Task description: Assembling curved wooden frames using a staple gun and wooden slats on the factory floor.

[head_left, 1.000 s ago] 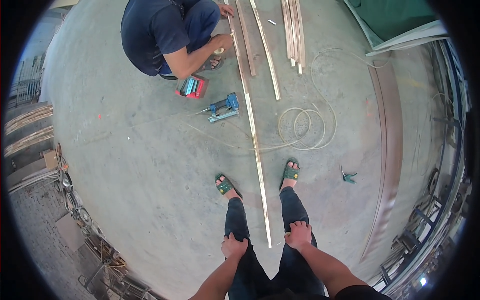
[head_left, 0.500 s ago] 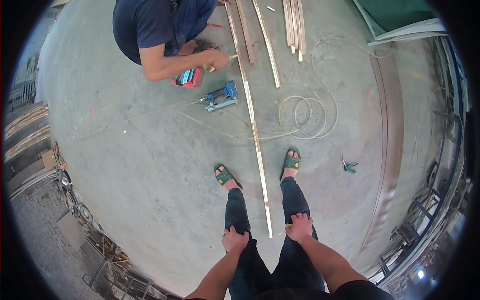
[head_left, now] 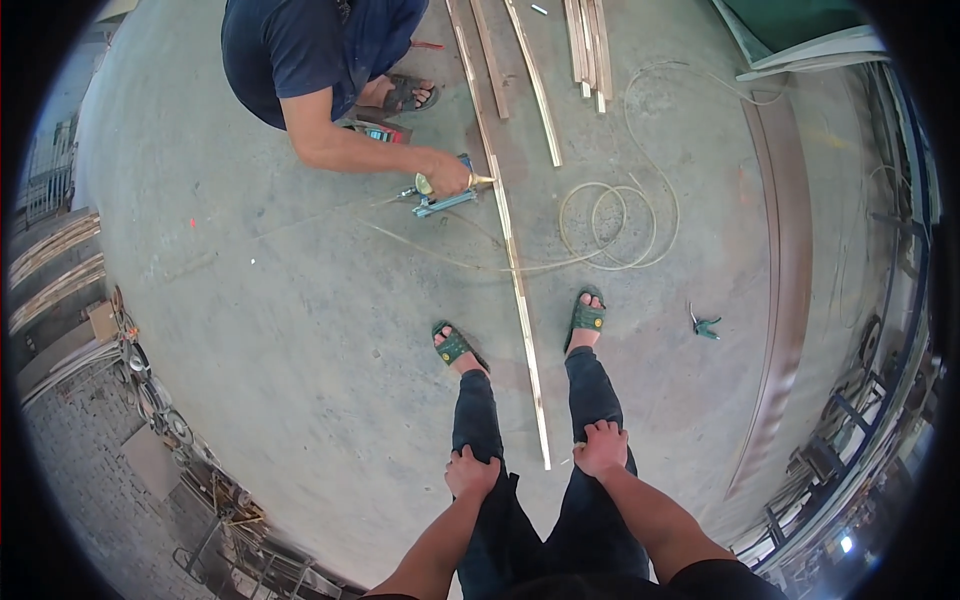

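My left hand (head_left: 472,472) rests over my left knee, fingers draped on the dark trousers and holding nothing. On the other knee lies my right hand (head_left: 601,450), its fingers a little apart and likewise bare. Between my feet runs a long thin wooden strip (head_left: 531,370) on the floor, touched by neither hand. Beyond my feet, a crouching co-worker's hand (head_left: 446,174) holds a small yellowish squeeze bottle (head_left: 424,184), its nozzle at the strip. That hand partly hides a blue nail gun (head_left: 445,204) lying beside the strip.
A pale air hose (head_left: 600,262) lies coiled right of the strip. More wooden strips (head_left: 590,50) lie at the far side. Small green pliers or clippers (head_left: 705,326) and a long brown panel (head_left: 785,260) are to the right. A red box (head_left: 385,133) sits by the co-worker.
The co-worker's hand and bottle have moved nearer to me along the strip, now over the nail gun. My hands stay on my knees.
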The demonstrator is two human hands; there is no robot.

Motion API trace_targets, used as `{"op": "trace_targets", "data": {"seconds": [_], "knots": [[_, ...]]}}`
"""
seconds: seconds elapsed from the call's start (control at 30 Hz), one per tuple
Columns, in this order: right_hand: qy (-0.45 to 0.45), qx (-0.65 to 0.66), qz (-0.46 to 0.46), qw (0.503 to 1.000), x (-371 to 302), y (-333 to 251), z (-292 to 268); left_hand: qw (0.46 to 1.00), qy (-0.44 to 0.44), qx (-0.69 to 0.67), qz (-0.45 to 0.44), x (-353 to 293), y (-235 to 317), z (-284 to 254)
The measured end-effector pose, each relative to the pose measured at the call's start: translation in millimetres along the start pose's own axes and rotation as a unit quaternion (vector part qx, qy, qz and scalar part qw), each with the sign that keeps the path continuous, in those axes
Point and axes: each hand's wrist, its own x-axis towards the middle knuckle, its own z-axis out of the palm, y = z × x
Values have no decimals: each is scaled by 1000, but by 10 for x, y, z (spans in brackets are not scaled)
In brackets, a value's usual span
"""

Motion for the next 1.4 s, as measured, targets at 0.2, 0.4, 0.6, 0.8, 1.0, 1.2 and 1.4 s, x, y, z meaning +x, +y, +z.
{"op": "trace_targets", "data": {"seconds": [0.2, 0.4, 0.6, 0.8, 1.0, 1.2, 1.4], "knots": [[-14, -2, 6, 1000, -35, -17, -10, 1000, 4, 6, 6, -26, -38, -5], [-7, -3, 8, 1000, -28, -22, -36, 1000, 3, 17, 9, -1, -23, -79], [7, -5, 10, 1000, -16, -21, -35, 1000, -3, 25, 13, 23, -8, -161], [14, 1, 13, 1000, 5, -30, -36, 1000, -5, 28, 11, 56, -6, -211], [1, 11, 14, 1000, 7, -83, -115, 999, -5, 31, 11, 81, -23, -241], [4, 16, 14, 1000, 21, -93, -149, 999, -13, 25, 15, 100, -22, -302], [2, 10, 19, 1000, 23, -110, -185, 999, -18, 22, 15, 105, -29, -328]]}}
